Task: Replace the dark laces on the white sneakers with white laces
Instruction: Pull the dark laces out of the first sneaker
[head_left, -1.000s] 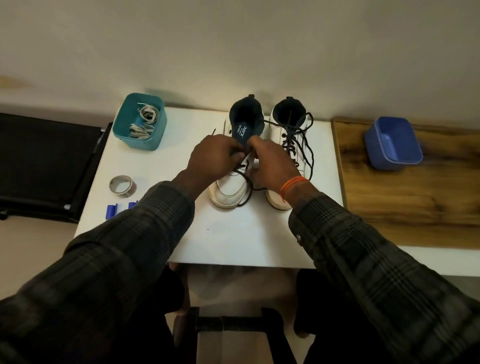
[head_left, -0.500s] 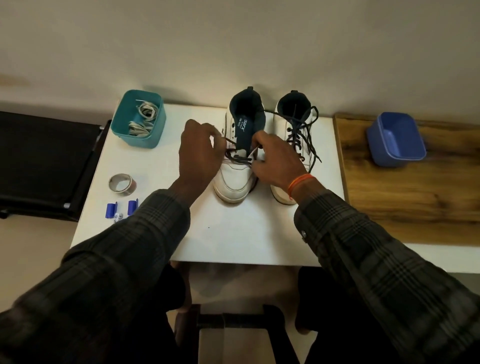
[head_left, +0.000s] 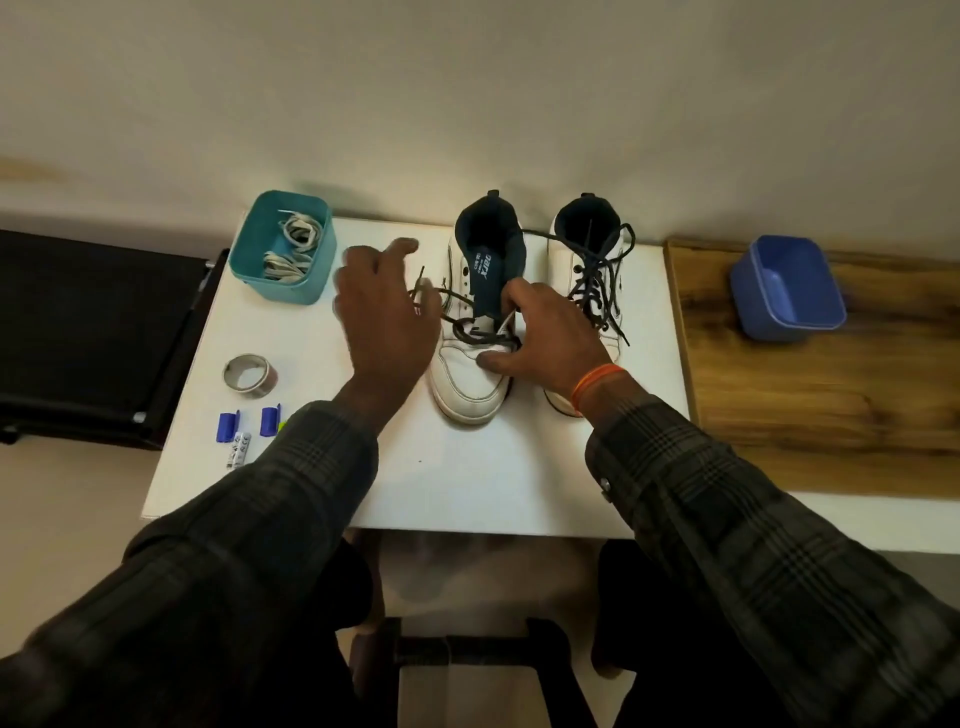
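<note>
Left hand (head_left: 382, 317) fingers spread, blurred, at 9 o'clock of left sneaker (head_left: 475, 338); right hand (head_left: 550, 338) gripping sneaker, dark lace (head_left: 483, 335) loosened.

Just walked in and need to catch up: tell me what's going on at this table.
A person is unlacing the left white sneaker. Its dark lace is already out of the upper eyelets and trails loose to the side. The right hand steadies that shoe at the tongue, while the left hand hovers with spread fingers beside the loose lace end. The right sneaker is still fully laced in dark. White laces wait in the teal bin.
</note>
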